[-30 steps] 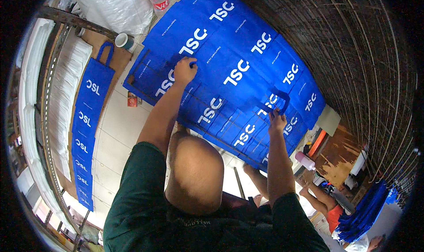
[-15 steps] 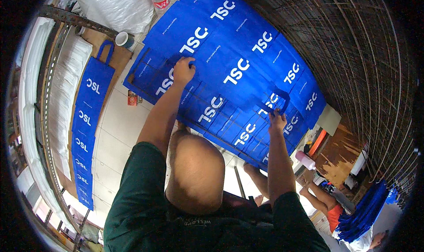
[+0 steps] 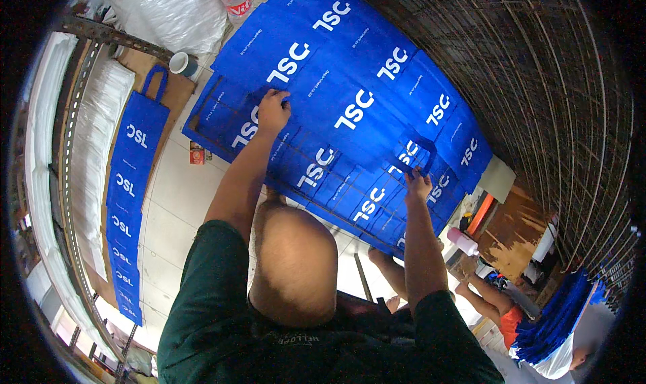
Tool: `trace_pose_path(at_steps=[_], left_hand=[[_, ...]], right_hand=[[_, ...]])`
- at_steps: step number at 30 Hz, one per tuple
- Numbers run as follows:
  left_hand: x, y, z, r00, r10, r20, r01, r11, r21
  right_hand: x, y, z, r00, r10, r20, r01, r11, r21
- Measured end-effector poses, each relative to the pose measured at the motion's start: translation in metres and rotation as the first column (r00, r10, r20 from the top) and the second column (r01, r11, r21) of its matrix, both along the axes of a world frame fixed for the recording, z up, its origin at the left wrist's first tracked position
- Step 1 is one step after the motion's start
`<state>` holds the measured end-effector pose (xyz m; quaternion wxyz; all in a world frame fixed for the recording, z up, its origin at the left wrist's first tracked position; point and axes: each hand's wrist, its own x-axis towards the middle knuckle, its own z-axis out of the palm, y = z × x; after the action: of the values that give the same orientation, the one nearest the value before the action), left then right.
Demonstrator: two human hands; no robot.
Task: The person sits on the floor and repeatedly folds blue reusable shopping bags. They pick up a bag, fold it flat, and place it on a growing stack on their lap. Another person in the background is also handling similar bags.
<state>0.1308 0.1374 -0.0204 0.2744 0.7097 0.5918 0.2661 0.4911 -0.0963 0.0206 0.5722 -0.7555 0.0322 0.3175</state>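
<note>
Little has moved in half a second: we find the whole scene shifted slightly leftward in view, with the left hand (image 3: 274,112) and right hand (image 3: 417,183) keeping their places over blue printed bags (image 3: 323,131). These overlap on a wire rack (image 3: 194,123), covering it nearly to its edges. Toward the rack's left corner, the left fingers curl; whether they pinch anything we cannot tell. Near the right end of its near edge, the right hand pinches a looped blue strap (image 3: 429,156).
</note>
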Motion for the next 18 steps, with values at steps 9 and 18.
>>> trace_pose_path(at_steps=[9,18], left_hand=[[0.003,0.0,0.002,0.998,-0.026,-0.054,0.026,1.0,-0.004],[0.005,-0.002,-0.005,0.998,-0.008,-0.059,0.009,1.0,0.02]], right_hand=[[0.008,-0.009,-0.018,0.999,-0.043,-0.008,0.044,0.999,0.022],[0.0,-0.003,-0.004,0.999,-0.046,-0.015,0.046,0.999,-0.003]])
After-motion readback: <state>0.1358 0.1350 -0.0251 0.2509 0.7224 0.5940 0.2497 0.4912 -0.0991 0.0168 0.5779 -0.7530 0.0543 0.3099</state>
